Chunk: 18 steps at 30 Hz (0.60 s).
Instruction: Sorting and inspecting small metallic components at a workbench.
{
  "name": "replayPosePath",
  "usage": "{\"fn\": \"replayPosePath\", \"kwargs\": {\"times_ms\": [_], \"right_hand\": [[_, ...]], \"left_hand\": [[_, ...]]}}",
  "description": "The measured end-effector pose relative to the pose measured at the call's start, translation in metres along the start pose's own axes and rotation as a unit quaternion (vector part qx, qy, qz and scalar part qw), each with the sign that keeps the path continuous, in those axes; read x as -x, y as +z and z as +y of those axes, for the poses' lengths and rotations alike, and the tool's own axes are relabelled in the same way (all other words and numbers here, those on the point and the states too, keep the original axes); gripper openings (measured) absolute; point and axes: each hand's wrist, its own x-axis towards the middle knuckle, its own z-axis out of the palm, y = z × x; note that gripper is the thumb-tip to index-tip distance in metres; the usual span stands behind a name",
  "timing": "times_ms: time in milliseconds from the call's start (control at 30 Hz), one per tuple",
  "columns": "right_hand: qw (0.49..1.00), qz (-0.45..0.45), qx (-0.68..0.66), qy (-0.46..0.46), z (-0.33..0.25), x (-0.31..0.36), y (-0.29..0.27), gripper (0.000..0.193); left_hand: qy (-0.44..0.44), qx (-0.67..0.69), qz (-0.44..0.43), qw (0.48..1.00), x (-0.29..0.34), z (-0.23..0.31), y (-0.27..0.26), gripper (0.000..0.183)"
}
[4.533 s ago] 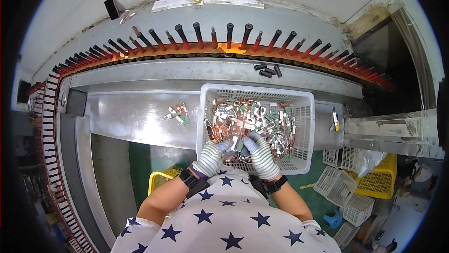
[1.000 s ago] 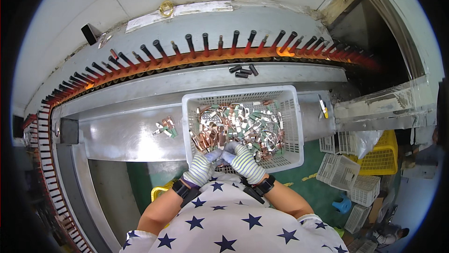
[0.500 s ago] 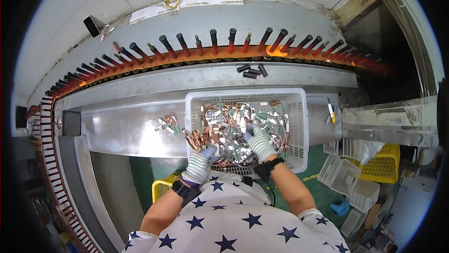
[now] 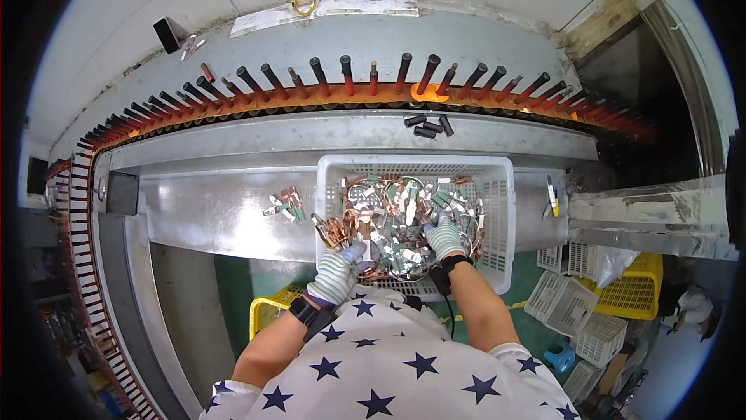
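Copper-coloured strips (image 4: 334, 230) bunched in left hand (image 4: 334, 274), fingers closed on them, at left side of slotted plastic crate (image 4: 509, 226). Right hand (image 4: 444, 238) at small-parts pile (image 4: 400, 214) inside; I can't tell its fingers' grip. Metal tabletop (image 4: 210, 214) beneath.

Forearms (image 4: 272, 348) angled inward; hands (image 4: 335, 274) apart

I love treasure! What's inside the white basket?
Small copper-coloured, green and white pieces. The right hand covers some, and the pieces mostly hide the bottom of the basket.
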Motion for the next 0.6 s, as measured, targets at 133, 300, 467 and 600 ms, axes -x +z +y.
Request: {"fn": "replayPosePath", "kwargs": {"times_ms": [133,300,467,600], "right_hand": [[0.976,0.111,-0.162,-0.098,0.024,0.017,0.005,0.019],[0.893,0.053,-0.419,-0.158,-0.005,0.084,-0.010,0.040],[0.847,-0.051,-0.508,-0.151,-0.062,0.162,-0.054,0.046],[0.823,-0.084,-0.546,-0.132,-0.079,0.194,-0.055,0.049]], "left_hand": [[0.010,0.001,-0.019,1.000,0.005,-0.006,0.000,0.018],[0.008,0.004,-0.025,1.000,0.014,-0.012,-0.002,0.020],[0.002,-0.007,-0.059,0.998,0.022,-0.019,-0.008,0.031],[0.001,-0.032,-0.065,0.997,0.040,-0.016,0.000,0.031]]}}
